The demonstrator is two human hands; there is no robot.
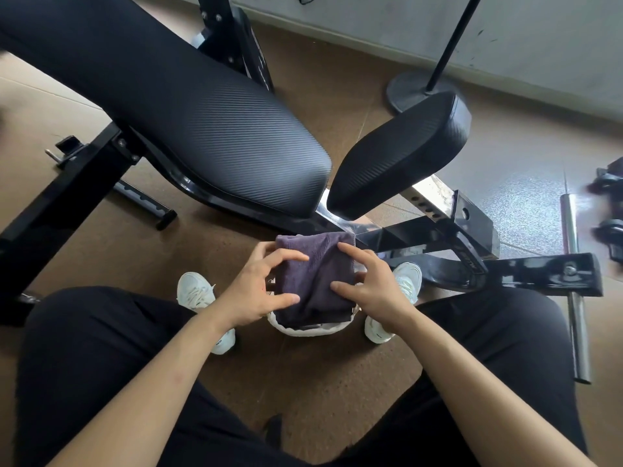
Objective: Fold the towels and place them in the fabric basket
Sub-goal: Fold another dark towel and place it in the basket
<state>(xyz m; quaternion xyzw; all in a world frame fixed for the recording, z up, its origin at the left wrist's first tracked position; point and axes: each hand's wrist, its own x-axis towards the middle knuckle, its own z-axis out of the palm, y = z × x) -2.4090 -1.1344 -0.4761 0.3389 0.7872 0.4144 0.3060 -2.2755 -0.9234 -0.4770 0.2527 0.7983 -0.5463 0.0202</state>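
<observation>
1. Presently, item: purple-grey towel (317, 281), folded into a thick oblong and lying across the mouth of the white fabric basket (312, 332). The basket stands on the floor between my white trainers (195, 291). The towel's far end seems to reach past the rim toward the weight bench (209, 136).
2. Left hand (256, 291): unclenched, fingers spread and nearly straight. Fingertips and thumb rest on the towel's left edge, and I see nothing pinched.
3. Right hand (374, 288): likewise loose, with forefinger and thumb laid on the right edge.
4. Step in hand, as I judge it: seating the folded towel down into the basket.
5. Method advised:
   - Press evenly from both sides so the layers keep stacked.
   - Tuck the far end inside the rim first.
   - Mind that the soft basket wall does not buckle inward.
   - Lift the fingers straight up afterward, so the top layer is not dragged open.
</observation>
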